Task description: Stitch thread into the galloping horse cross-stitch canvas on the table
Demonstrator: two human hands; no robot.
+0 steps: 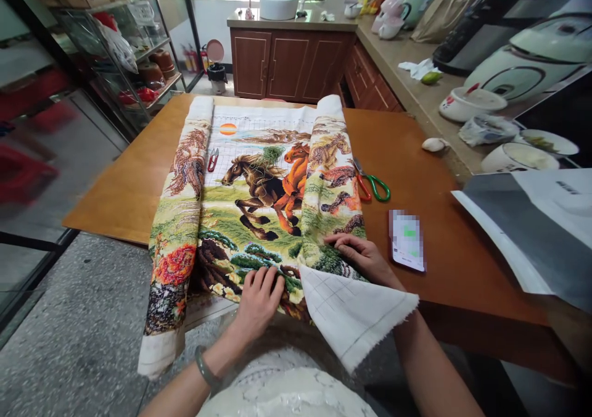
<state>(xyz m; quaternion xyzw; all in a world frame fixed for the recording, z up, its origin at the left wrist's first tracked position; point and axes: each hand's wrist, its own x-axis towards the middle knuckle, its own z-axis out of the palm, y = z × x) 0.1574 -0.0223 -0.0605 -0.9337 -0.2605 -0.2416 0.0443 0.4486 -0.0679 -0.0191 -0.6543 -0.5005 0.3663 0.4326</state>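
Note:
A large cross-stitch cloth (259,210) with running horses and a sun lies over the table's near edge, both sides rolled inward. My left hand (259,297) rests palm down on its lower middle, fingers spread, with a bangle on the wrist. At the lower part of the right roll (330,152), my right hand (363,256) has its thumb and fingers drawn together; anything between the fingertips is too small to make out. A white gridded cloth corner (356,312) folds over my right forearm. Green thread (272,153) and small red thread snips (213,160) lie on the cloth.
Scissors (372,182) with red and green handles lie beside the right roll. A phone (407,240) rests on the brown table (416,152). Garlic (435,145), bowls (472,103) and a rice cooker (531,65) stand along the right. A shelf rack (152,53) is at the left.

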